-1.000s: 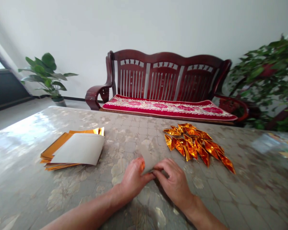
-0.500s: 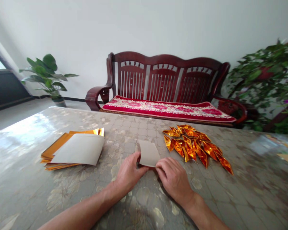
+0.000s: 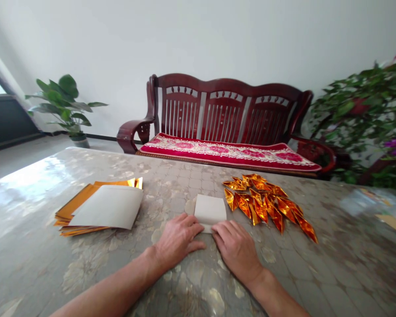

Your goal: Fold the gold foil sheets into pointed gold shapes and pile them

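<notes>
A small pale sheet of paper (image 3: 210, 207) lies on the table in front of me, with a narrow strip folded along its near edge. My left hand (image 3: 181, 235) holds that fold down at the left, its fingers bent over the paper and its thumb stuck out below. At the right end of the same fold, my right hand (image 3: 236, 244) is closed, fingertips pressed on the edge. Under my fingers the corners of the paper are hidden. Right of the paper lies a cluster of folded shiny gold foil pieces (image 3: 260, 201).
A stack of gold foil sheets (image 3: 81, 200) sits at the left, a pale sheet (image 3: 108, 206) on top. Clear plastic bags (image 3: 366, 201) lie at the far right of the patterned table (image 3: 125, 273). Beyond stand a wooden bench (image 3: 224, 110) and potted plants (image 3: 66, 105).
The paper, which was raised and curved between my hands, now rests flat on the table with its near edge folded. My left fingers have moved from its side onto the fold.
</notes>
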The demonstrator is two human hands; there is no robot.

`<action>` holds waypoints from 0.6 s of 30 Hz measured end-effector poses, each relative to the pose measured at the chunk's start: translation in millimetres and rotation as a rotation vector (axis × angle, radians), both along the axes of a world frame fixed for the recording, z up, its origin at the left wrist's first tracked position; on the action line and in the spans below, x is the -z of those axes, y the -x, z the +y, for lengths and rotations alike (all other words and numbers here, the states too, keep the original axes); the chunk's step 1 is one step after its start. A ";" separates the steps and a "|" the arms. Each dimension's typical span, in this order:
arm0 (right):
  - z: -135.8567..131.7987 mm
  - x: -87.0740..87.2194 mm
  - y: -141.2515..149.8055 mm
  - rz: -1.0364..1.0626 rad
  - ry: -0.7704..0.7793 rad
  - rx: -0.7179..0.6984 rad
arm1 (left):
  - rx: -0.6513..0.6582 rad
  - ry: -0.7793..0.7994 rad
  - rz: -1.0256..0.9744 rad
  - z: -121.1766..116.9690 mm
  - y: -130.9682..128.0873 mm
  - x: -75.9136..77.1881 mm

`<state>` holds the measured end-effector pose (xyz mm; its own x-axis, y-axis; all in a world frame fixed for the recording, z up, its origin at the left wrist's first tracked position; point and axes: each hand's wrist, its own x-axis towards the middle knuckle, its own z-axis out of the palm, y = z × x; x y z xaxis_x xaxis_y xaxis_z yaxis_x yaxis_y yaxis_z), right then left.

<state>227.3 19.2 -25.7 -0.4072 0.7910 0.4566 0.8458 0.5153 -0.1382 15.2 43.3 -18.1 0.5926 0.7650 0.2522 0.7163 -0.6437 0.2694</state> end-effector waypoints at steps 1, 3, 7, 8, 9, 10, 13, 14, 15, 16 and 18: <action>0.5 0.1 -0.2 0.010 0.007 0.010 | -0.021 0.004 -0.002 0.5 -0.6 0.5; 1.6 0.0 0.0 0.024 0.010 0.030 | -0.067 0.021 -0.009 1.6 -1.4 1.7; 5.5 -3.2 0.3 0.020 0.037 0.057 | -0.115 0.058 -0.007 3.3 -2.8 2.2; 7.2 -5.0 -0.1 0.014 0.055 0.060 | -0.123 0.066 -0.005 3.5 -3.1 1.8; 9.3 -7.2 -0.8 0.006 0.077 0.056 | -0.131 0.075 -0.005 3.6 -3.3 1.1; 11.7 -9.8 -1.7 -0.004 0.102 0.046 | -0.136 0.083 -0.006 3.7 -3.3 0.5; 19.1 -16.5 -5.1 -0.057 0.157 -0.023 | -0.131 0.093 -0.016 3.7 -2.8 -0.1; 21.0 -17.4 -6.1 -0.074 0.149 -0.041 | -0.128 0.090 -0.021 3.6 -2.4 0.2; 22.5 -17.3 -6.9 -0.085 0.130 -0.064 | -0.125 0.084 -0.025 3.5 -2.0 0.8; 23.4 -16.2 -7.3 -0.089 0.101 -0.081 | -0.122 0.077 -0.030 3.4 -1.6 1.5; 23.7 -11.9 -7.4 -0.082 0.037 -0.096 | -0.119 0.061 -0.033 3.0 -0.9 2.7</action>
<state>234.7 42.9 -13.8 -0.5168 0.7623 0.3897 0.8020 0.5903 -0.0912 16.1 46.3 -20.8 0.4890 0.8438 0.2211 0.7765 -0.5365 0.3305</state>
